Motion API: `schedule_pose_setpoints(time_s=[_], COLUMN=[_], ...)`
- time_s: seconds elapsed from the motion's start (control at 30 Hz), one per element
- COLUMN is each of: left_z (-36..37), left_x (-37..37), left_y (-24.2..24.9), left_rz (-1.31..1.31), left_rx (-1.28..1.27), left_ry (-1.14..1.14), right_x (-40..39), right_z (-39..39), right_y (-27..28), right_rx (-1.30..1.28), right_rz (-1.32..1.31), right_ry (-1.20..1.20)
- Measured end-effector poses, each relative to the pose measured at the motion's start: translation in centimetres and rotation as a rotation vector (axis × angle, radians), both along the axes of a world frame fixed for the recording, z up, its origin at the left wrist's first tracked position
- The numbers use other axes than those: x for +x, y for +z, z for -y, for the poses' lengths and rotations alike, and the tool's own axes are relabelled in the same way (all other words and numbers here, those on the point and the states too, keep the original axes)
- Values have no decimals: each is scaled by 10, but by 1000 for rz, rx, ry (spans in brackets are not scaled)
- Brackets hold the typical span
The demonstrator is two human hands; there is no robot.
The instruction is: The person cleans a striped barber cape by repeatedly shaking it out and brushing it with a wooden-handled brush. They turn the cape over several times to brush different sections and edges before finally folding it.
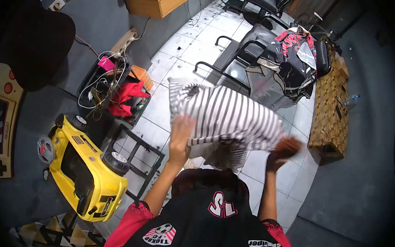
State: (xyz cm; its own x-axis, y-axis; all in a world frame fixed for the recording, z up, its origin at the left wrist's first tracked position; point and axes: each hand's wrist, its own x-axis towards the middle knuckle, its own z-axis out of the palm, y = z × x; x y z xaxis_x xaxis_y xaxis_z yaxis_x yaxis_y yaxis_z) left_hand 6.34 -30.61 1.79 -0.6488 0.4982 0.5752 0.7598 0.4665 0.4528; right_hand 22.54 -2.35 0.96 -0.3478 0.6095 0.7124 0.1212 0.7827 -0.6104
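Observation:
A white cloth with dark stripes (230, 112) is spread in the air in front of my body, bunched and creased at its far left corner. My left hand (181, 134) is at its left edge, fingers blurred but apparently closed on the fabric. At the right end, my right hand (286, 150) grips the cloth, also smeared by motion. A lower fold of the cloth hangs between my hands, above the dark seat back (207, 178) close to my body.
A yellow toy car (84, 168) lies tipped on the left, beside a black metal frame (147, 165). Behind are a crate of cables and red cloth (129, 96). Barber chairs (257, 41), one draped with garments (291, 61), stand ahead. A woven box (332, 109) is right. Dark tufts dot the tiles (164, 71).

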Motion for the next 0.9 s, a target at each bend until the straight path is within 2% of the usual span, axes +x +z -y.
schedule_pose_setpoints(time_s=[0.03,0.07,0.1,0.13,0.2,0.3,0.33,0.37,0.4,0.43,0.47,0.53,0.57,0.6,0.67,0.7,0.73,0.77,0.8,0.87,0.9], left_z=[11,28,56,74,90,115,117,108,89,73,60,36,30,30,28,29,28,27,27,44,58], left_x=[6,15,24,36,42,22,14,-3,-15,-28,-37,-41,-37,-31,-17,-13,-7,-3,2,18,28], left_y=[-53,-114,-179,-174,-147,-139,-134,-125,-101,-76,-57,17,44,65,77,64,45,28,9,-74,-104], left_rz=[146,294,639,796,1099,924,837,922,822,751,590,414,261,175,-15,-120,-100,55,211,740,813], left_rx=[-214,-428,-988,-1059,-1181,-740,-455,-295,-106,11,123,283,314,345,418,371,362,345,324,-15,-279], left_ry=[-82,-161,-300,-302,-303,-210,-78,-20,30,49,55,53,55,45,69,100,80,9,-60,-156,-214], right_x=[39,45,61,60,81,62,49,43,25,4,-10,-35,-37,-36,-38,-30,-17,0,15,44,59], right_z=[-17,3,12,31,35,22,14,-3,-6,0,-2,13,18,25,49,50,48,35,43,60,67], right_y=[-59,-81,-105,-85,-104,-91,-87,-107,-92,-59,-40,22,46,63,94,82,61,36,10,-42,-70], right_rx=[-119,-338,-403,-780,-467,-562,-452,-354,-379,-409,-205,-225,-230,-131,-43,-129,-213,360,174,-223,-378], right_rz=[508,581,1097,1540,1689,1317,1281,1099,1004,778,535,274,129,57,-174,-209,-244,252,406,742,1295], right_ry=[187,294,354,308,418,451,377,353,241,182,186,27,88,-12,-51,-19,14,-266,-122,87,19])
